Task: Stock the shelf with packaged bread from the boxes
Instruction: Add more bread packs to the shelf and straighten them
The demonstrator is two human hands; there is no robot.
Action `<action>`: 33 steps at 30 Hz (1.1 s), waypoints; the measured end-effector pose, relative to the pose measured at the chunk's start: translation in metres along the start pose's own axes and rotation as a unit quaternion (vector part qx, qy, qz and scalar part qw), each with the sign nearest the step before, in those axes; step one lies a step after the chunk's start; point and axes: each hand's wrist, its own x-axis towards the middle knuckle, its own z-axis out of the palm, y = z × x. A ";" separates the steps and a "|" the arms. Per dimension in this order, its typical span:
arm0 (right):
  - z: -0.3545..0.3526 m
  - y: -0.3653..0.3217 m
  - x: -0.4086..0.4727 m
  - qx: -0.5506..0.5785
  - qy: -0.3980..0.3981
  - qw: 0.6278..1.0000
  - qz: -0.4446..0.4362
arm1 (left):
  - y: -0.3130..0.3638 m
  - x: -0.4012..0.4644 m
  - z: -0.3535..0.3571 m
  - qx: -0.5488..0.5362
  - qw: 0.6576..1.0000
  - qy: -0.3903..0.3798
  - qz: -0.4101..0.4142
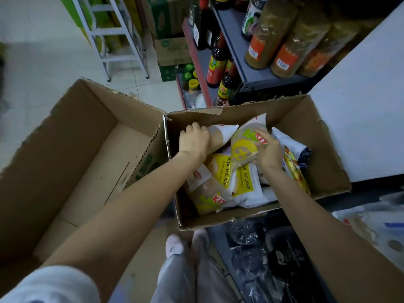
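Both my hands are down inside the right box (323,162). Left hand (194,142): fingers curled round the end of a white-and-tan bread pack (220,134), grasping it. Right hand (270,149): fingers round a second pack (246,143) with a yellow circle, index finger lying straight along it. The two packs meet between my fingers. More bread packs (218,184) lie under and behind my wrists, flat on the box bottom. Left of my left fingers stands an open box (72,138) on the pale tiled floor (43,62). Beyond my fingertips: shelf (236,49) with dark bottles (216,68) and spice jars (269,36). Stepladder (115,38) far left.
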 end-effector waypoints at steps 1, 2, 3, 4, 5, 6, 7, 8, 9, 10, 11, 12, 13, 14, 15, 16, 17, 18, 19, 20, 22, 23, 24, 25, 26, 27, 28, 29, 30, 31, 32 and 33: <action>-0.006 -0.002 -0.009 -0.015 0.005 1.000 -0.022 | 0.000 -0.007 -0.010 -0.019 1.000 0.014 0.004; -0.012 -0.004 -0.018 -0.029 0.012 0.998 -0.045 | -0.001 -0.014 -0.022 -0.043 0.999 0.027 0.004; -0.018 -0.009 -0.029 -0.038 0.020 0.997 -0.069 | -0.003 -0.021 -0.034 -0.068 0.997 0.043 0.005; -0.022 -0.014 -0.038 -0.038 0.029 0.995 -0.091 | -0.006 -0.030 -0.045 -0.090 0.994 0.059 0.010; -0.026 -0.021 -0.049 -0.036 0.038 0.993 -0.106 | -0.009 -0.041 -0.057 -0.108 0.991 0.075 0.017; -0.030 -0.026 -0.059 -0.026 0.049 0.991 -0.118 | -0.012 -0.052 -0.067 -0.122 0.988 0.092 0.025; -0.034 -0.033 -0.071 -0.012 0.062 0.991 -0.122 | -0.015 -0.066 -0.077 -0.134 0.984 0.112 0.031; -0.038 -0.039 -0.084 0.008 0.073 0.990 -0.121 | -0.019 -0.080 -0.086 -0.145 0.980 0.133 0.036; -0.043 -0.047 -0.101 0.038 0.080 0.990 -0.112 | -0.022 -0.097 -0.095 -0.157 0.975 0.154 0.039; -0.049 -0.053 -0.119 0.073 0.088 0.988 -0.103 | -0.026 -0.116 -0.104 -0.171 0.969 0.174 0.042; -0.056 -0.062 -0.140 0.108 0.098 0.985 -0.092 | -0.030 -0.136 -0.113 -0.183 0.963 0.191 0.046; -0.063 -0.069 -0.162 0.149 0.112 0.979 -0.083 | -0.034 -0.156 -0.123 -0.191 0.958 0.208 0.050; -0.071 -0.075 -0.184 0.189 0.125 0.971 -0.072 | -0.038 -0.176 -0.132 -0.196 0.953 0.223 0.056; -0.079 -0.081 -0.209 0.230 0.141 0.961 -0.065 | -0.041 -0.197 -0.142 -0.201 0.949 0.235 0.063; -0.087 -0.087 -0.234 0.270 0.155 0.949 -0.058 | -0.045 -0.218 -0.150 -0.205 0.945 0.244 0.074; -0.095 -0.091 -0.259 0.297 0.177 0.937 -0.056 | -0.047 -0.239 -0.159 -0.207 0.942 0.250 0.089; -0.105 -0.095 -0.284 0.295 0.207 0.930 -0.066 | -0.048 -0.259 -0.167 -0.209 0.938 0.256 0.104; -0.115 -0.098 -0.309 0.284 0.234 0.926 -0.081 | -0.048 -0.279 -0.174 -0.211 0.935 0.261 0.117; -0.125 -0.100 -0.333 0.277 0.254 0.922 -0.098 | -0.047 -0.299 -0.181 -0.216 0.931 0.266 0.127; -0.137 -0.101 -0.359 0.275 0.268 0.916 -0.119 | -0.045 -0.318 -0.188 -0.225 0.926 0.271 0.136; -0.163 -0.101 -0.407 0.262 0.298 0.903 -0.162 | -0.037 -0.352 -0.202 -0.250 0.912 0.284 0.161; -0.177 -0.098 -0.430 0.247 0.315 0.899 -0.177 | -0.031 -0.369 -0.209 -0.263 0.903 0.291 0.176; -0.192 -0.095 -0.453 0.227 0.336 0.895 -0.187 | -0.023 -0.387 -0.217 -0.276 0.894 0.296 0.192; -0.207 -0.090 -0.472 0.201 0.360 0.890 -0.192 | -0.014 -0.403 -0.224 -0.288 0.886 0.301 0.205; -0.222 -0.085 -0.493 0.181 0.385 0.883 -0.199 | -0.004 -0.419 -0.232 -0.296 0.878 0.306 0.218; -0.237 -0.079 -0.513 0.167 0.408 0.873 -0.208 | 0.008 -0.436 -0.239 -0.301 0.870 0.313 0.234; -0.252 -0.074 -0.535 0.159 0.430 0.863 -0.214 | 0.021 -0.454 -0.245 -0.303 0.861 0.323 0.251; -0.267 -0.068 -0.556 0.155 0.450 0.853 -0.214 | 0.035 -0.471 -0.251 -0.305 0.851 0.333 0.269; -0.281 -0.060 -0.577 0.142 0.474 0.844 -0.205 | 0.050 -0.490 -0.256 -0.310 0.842 0.338 0.285; -0.295 -0.051 -0.596 0.122 0.500 0.836 -0.190 | 0.066 -0.510 -0.259 -0.317 0.834 0.339 0.298; -0.308 -0.041 -0.614 0.095 0.527 0.826 -0.176 | 0.082 -0.529 -0.262 -0.329 0.827 0.334 0.311; -0.321 -0.028 -0.632 0.070 0.553 0.813 -0.171 | 0.099 -0.550 -0.264 -0.343 0.818 0.327 0.327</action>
